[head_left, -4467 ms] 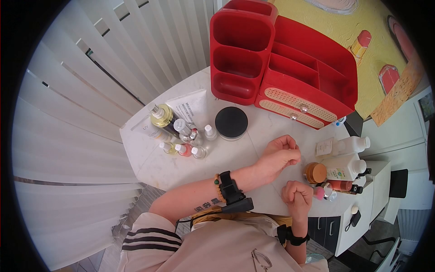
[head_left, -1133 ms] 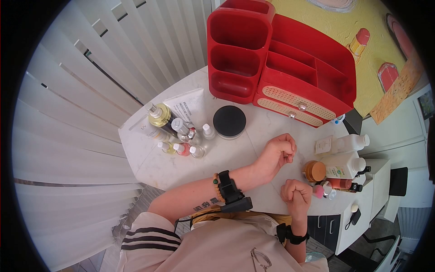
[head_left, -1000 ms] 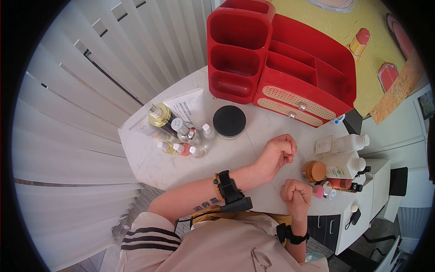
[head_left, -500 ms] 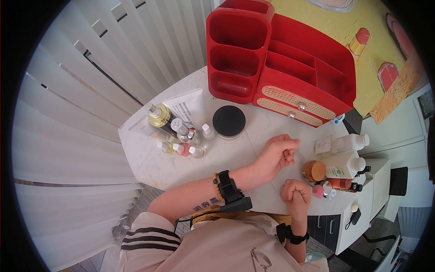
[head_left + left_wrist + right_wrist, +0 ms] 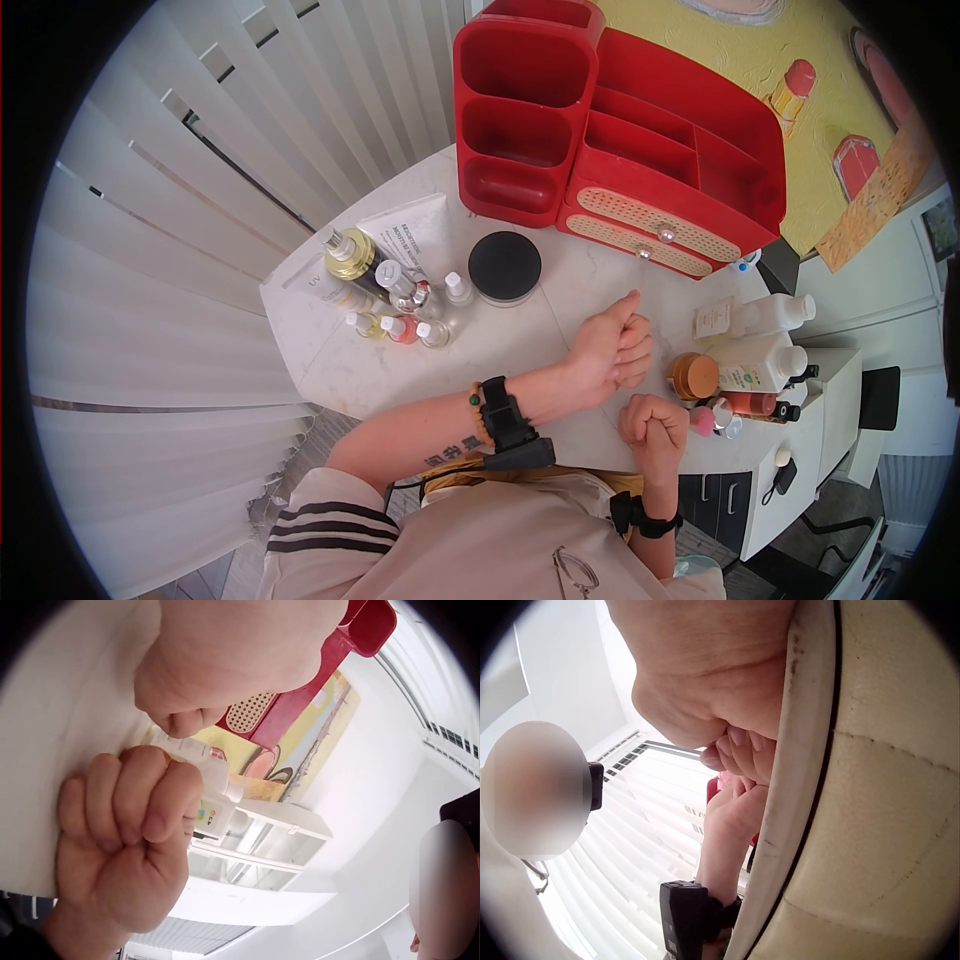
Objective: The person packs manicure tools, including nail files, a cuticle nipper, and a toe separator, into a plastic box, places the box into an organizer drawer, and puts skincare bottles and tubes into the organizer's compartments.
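Observation:
Both hands are at the table's front edge in the head view, holding nothing. My left hand (image 5: 607, 352) has its fingers curled toward the palm, thumb extended toward the organizer. My right hand (image 5: 655, 432) forms a fist just right of and below it, beside an amber jar (image 5: 694, 377). The left wrist view shows my left hand (image 5: 232, 664) large at the top and my right fist (image 5: 124, 832) below. In the right wrist view, my right hand (image 5: 709, 679) is curled beside the pale padded edge (image 5: 877, 787), with my left hand (image 5: 731, 814) beyond.
A red organizer (image 5: 640, 135) with drawers stands at the back of the white marbled table (image 5: 400, 375). A black-lidded jar (image 5: 504, 267) and several small bottles with a tube (image 5: 411, 235) stand left. White bottles (image 5: 750, 363) stand right, near a pink item (image 5: 702, 421). Blinds hang at left.
My left thumb has straightened away from the curled fingers, and that hand has turned slightly at the wrist. My right fist has stayed in place. The things on the table stand as before.

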`<state>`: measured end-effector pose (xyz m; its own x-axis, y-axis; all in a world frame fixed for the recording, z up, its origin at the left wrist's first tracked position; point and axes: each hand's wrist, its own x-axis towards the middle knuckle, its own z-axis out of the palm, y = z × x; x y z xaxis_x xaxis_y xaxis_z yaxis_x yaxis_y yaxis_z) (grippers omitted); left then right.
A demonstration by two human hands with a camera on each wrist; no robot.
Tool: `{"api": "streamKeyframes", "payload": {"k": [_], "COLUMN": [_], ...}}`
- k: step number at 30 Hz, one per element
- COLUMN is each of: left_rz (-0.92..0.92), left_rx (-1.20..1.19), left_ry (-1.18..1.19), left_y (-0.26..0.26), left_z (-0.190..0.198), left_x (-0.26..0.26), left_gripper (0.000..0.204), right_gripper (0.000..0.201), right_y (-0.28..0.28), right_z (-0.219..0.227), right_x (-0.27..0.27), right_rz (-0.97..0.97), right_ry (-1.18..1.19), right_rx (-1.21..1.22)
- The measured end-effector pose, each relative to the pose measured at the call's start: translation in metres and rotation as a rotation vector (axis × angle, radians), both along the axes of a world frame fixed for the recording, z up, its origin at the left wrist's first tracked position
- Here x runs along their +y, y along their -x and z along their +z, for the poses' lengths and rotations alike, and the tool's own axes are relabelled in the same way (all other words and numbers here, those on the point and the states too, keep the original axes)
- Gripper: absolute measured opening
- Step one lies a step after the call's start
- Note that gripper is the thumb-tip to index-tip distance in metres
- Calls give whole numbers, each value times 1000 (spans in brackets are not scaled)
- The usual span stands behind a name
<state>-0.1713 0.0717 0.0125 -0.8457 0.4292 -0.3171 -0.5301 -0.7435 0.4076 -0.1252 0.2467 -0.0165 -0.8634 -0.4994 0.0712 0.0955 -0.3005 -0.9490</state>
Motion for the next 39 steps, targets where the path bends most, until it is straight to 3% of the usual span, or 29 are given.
{"api": "streamKeyframes", "payload": {"k": [9,14,30,33,39], "left_rz": [46,64,16,-19,-191], "left_rx": [2,15,25,62,282], "left_ry": [-44,72,25,-10,-387], "left_y": [3,3,2,2,3], "left_z": [2,4,5,8,28], "left_x": [0,6,6,4,-12], "left_gripper": [55,43,48,48,41], "right_gripper": [20,20,21,21,15], "right_y": [0,0,0,0,-1], "right_z": [0,0,2,1,4], "right_x": [0,0,-1,0,3], "right_rz": [-4,-2,-1,-2,-47], "right_ry": [-8,-9,-22,-55,-179], "right_rx": [-2,-3,6,15,48]}}
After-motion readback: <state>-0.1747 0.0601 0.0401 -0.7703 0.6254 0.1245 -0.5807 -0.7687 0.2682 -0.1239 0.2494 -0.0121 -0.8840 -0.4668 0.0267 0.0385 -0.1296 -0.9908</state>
